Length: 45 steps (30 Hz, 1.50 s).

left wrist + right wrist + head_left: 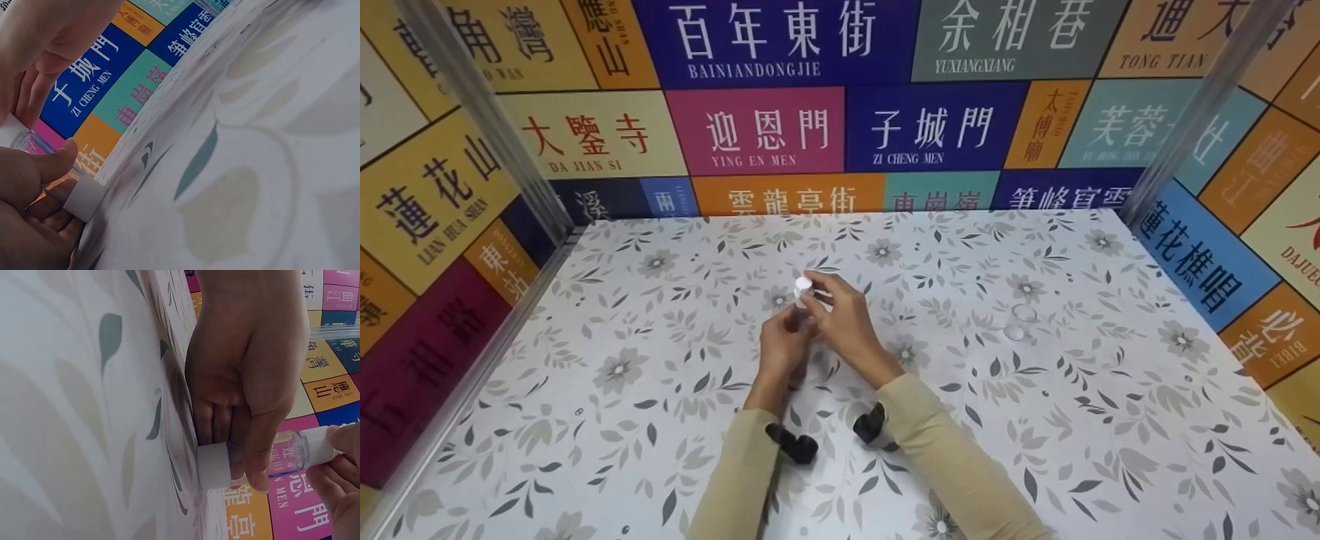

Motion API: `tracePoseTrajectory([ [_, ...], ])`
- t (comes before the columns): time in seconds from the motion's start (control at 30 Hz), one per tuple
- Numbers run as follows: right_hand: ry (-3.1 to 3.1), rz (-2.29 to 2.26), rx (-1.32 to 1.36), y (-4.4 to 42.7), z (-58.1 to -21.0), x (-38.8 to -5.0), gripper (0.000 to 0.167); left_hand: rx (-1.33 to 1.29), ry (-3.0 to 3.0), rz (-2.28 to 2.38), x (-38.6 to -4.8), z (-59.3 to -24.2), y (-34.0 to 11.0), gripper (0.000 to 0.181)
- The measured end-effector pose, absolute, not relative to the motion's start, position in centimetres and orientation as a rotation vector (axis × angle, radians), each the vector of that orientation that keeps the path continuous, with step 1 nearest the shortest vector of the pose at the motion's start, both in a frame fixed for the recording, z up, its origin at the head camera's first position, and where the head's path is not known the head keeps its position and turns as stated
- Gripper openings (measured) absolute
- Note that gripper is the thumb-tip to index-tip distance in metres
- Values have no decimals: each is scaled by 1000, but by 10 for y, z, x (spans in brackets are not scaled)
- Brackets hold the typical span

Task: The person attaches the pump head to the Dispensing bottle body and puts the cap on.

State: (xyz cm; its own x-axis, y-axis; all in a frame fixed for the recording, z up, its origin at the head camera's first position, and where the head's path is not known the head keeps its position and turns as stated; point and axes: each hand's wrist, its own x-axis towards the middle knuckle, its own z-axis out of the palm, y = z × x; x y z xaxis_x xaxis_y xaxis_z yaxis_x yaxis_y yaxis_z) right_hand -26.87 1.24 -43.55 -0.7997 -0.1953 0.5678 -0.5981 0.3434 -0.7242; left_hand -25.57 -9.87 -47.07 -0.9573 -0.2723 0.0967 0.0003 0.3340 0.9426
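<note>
i looked across a white tabletop (1080, 450) printed with grey flowers and leaves, toward a back wall (780, 135) of colourful blocks bearing chinese characters and latin lettering; similar blocks covered the left wall (435, 187) and right wall (1222, 247), with clear strips (484, 112) at the corners.

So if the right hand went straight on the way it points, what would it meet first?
Probably the white top cap of the bottle, which the right hand touches; depth beyond is unclear.

Passable along the table (532, 390) leftward; blocked centrally by left fingers (790, 319), right fingers (826, 282) and bottle (804, 285), partly rightward by clear round pieces (1015, 332), behind by wall (772, 94)
</note>
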Motion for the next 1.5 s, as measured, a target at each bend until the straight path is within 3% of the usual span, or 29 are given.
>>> tracePoseTrajectory([
  [0.4, -2234, 1444, 736, 12, -432, -267, 33, 369, -2443, -1704, -257, -468, -96, 34],
  [1.5, -2286, 1425, 690, 13, -433, -265, 37, 275, -2386, -1659, -256, -472, -99, 36],
])
